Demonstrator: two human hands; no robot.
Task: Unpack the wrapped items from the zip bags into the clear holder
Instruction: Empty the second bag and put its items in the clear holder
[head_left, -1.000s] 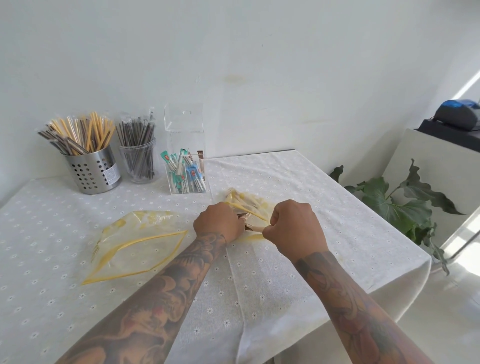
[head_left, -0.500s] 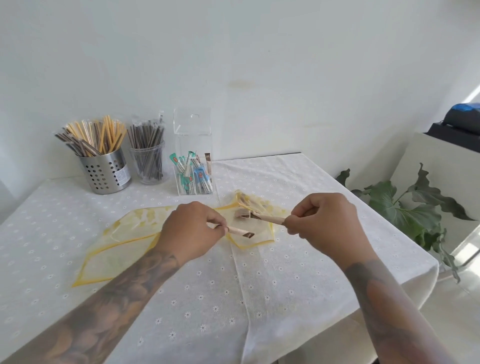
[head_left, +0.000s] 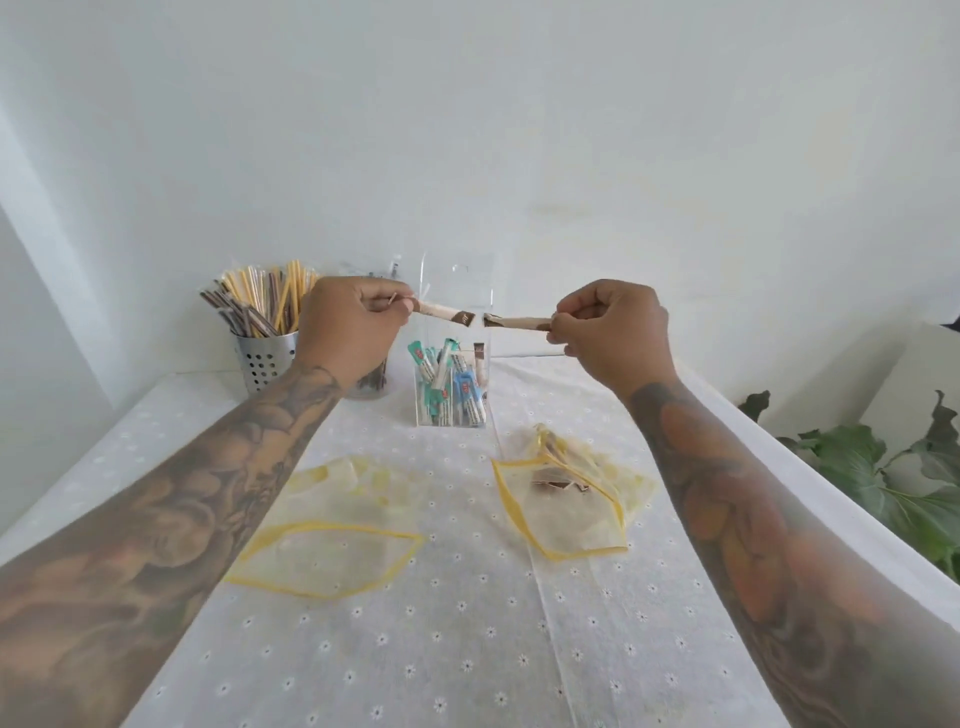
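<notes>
left hand (head_left: 349, 332): raised above the desk, left of the clear acrylic box holder (head_left: 453, 358), fingers curled, pinching the end of one tan paper-wrapped stick with brown tip (head_left: 444, 313); stick points right, roughly level.
right hand (head_left: 613, 332): raised right of the holder, same height, fingers curled, pinching a second tan paper-wrapped stick (head_left: 515, 323); it points left.
sticks: brown tips nearly meet in front of the holder's upper part; touching or not, cannot tell.
writing: small white mark on the left stick's brown tip, unreadable; red logos on blue packets in the holder, too small to read.
holder: upright on the white daisy-print tablecloth desk (head_left: 467, 623), holds teal, blue and white wrapped packets plus one brown-tipped stick, standing.
right yellow-edged clear zip bag (head_left: 571, 499): in front of the holder, slightly right, open, few brown-tipped sticks inside.
left yellow-edged clear zip bag (head_left: 332, 540): in front of the holder, to the left, lying flat, looks empty.
perforated steel cup (head_left: 265, 358): left of the holder, full of yellow and brown wrapped straws.
</notes>
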